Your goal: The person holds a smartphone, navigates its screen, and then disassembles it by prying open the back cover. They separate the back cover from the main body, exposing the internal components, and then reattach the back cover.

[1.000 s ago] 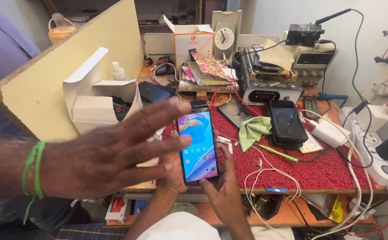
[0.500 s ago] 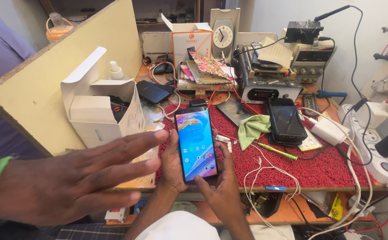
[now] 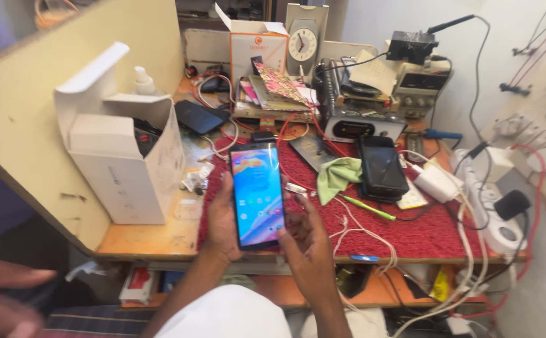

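Observation:
My left hand [image 3: 221, 220] grips a smartphone [image 3: 257, 194] from behind and along its left edge, holding it upright over the front of the red mat [image 3: 411, 231]. Its screen is lit, blue and orange with rows of icons. On the phone's lower right side is my right hand [image 3: 307, 244], its thumb against the edge of the screen and its fingers loosely spread. Both forearms come up from the bottom of the view.
An open white box [image 3: 123, 169] stands at the left by a yellow board [image 3: 29, 119]. On the mat lie a green cloth [image 3: 339, 175], a black phone [image 3: 382, 166], a green pen and white cables. Another person's hand [image 3: 4, 294] is at bottom left.
The other person's large hand, which covered the left foreground, has pulled down and away to the bottom left corner. The phone and my hands have stayed about where they were.

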